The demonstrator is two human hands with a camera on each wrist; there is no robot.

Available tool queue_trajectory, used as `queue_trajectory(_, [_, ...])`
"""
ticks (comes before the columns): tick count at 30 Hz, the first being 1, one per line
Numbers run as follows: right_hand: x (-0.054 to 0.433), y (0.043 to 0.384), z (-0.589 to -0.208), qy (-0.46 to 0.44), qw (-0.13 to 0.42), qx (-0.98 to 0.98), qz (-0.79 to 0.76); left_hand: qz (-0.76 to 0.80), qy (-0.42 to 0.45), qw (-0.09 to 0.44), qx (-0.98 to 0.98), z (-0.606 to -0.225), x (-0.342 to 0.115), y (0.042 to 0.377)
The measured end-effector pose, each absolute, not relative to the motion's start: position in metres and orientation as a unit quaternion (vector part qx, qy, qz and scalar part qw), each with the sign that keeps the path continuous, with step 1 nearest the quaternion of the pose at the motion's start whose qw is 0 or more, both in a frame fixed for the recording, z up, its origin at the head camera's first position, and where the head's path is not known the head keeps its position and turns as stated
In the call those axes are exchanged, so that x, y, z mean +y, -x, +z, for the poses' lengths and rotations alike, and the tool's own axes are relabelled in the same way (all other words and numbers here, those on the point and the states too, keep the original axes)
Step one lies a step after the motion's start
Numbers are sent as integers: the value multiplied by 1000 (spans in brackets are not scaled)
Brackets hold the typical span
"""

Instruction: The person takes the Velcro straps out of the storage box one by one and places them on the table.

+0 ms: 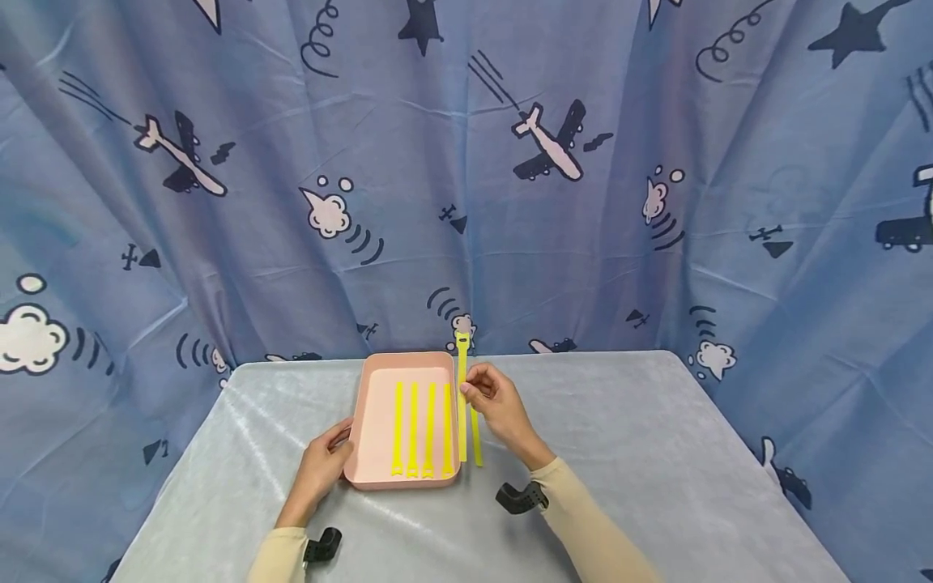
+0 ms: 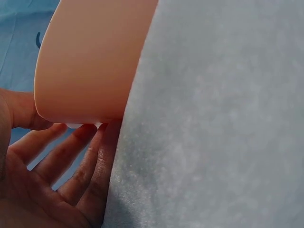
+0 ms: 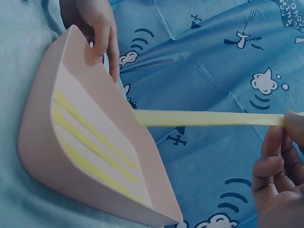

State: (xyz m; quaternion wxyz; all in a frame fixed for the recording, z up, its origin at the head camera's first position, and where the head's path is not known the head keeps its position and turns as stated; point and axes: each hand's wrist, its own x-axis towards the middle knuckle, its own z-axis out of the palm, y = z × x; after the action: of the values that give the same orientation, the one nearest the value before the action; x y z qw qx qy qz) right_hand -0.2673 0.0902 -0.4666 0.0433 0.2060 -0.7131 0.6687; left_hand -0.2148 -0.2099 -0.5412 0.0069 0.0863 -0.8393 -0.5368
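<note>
Along the left side of a pink tray (image 1: 375, 421), my left hand (image 1: 321, 465) holds the wall, thumb over the rim and fingertips against the outside in the left wrist view. My right hand (image 1: 503, 409) pinches a yellow hook-and-loop cable tie (image 1: 462, 425) between thumb and fingers, just beyond the tray's right rim. Its slotted head points to the far side; in the right wrist view its other end overlaps the tray wall. Inside the tray, several more yellow ties (image 1: 413, 429) lie side by side, their heads toward the near edge.
Another yellow strip (image 1: 477, 441) lies right of the tray, partly hidden by my right hand. A grey cloth covers the table (image 1: 619, 453). Behind its far edge hangs a blue curtain (image 1: 408, 267) printed with planes. Black camera mounts (image 1: 521, 497) sit on both wrists.
</note>
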Motion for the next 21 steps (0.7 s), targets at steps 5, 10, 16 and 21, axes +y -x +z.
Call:
queue_trajectory(5, [96, 267, -469, -174, 21, -715, 677, -539, -88, 10, -838, -540, -209, 216])
queue_trajectory(10, [100, 265, -470, -135, -23, -709, 692, -538, -85, 13, -839, -541, -208, 216])
queue_trajectory(16, [108, 263, -476, -118, -56, -704, 698, -535, -86, 20, -840, -541, -208, 216])
queue_trajectory(21, [116, 266, -484, -85, -74, -694, 711, -536, -85, 21, -840, -539, -208, 217])
